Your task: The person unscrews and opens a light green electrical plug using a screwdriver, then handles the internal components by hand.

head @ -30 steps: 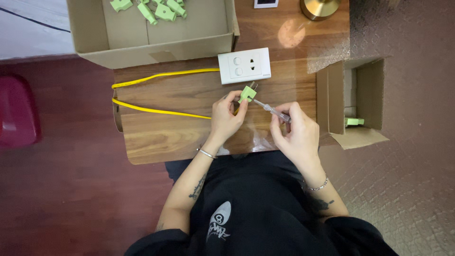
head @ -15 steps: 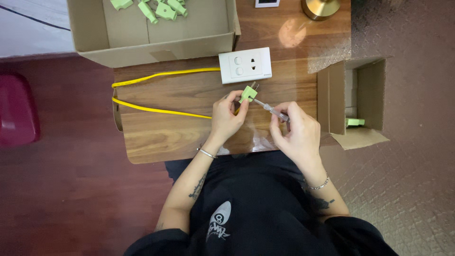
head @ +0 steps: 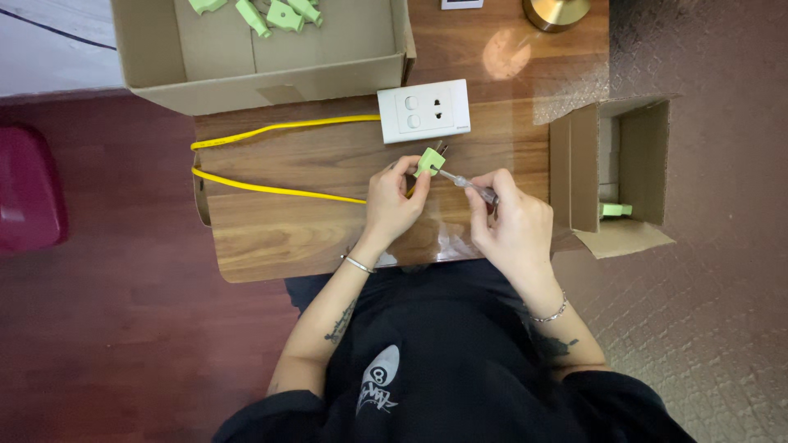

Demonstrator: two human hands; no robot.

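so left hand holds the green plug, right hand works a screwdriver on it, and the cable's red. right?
Not quite: the cable is yellow, as the head view shows. The rest holds: the left hand holds the green plug and the right hand works the screwdriver on it.

Bench (head: pixel 271 238) carries all items. Left hand (head: pixel 392 201) holds plug (head: pixel 428 161) over bench centre; right hand (head: pixel 510 220), just right of it, holds screwdriver (head: pixel 468 184), tip at plug. Wall socket plate (head: pixel 423 111) lies behind plug. Cable (head: pixel 271 190) runs left from plug, loops at bench's left edge. Large box (head: pixel 254 78) sits behind, left, with more plugs (head: pixel 283 15) in it. Small box (head: pixel 617 176) lies on its side at right edge.
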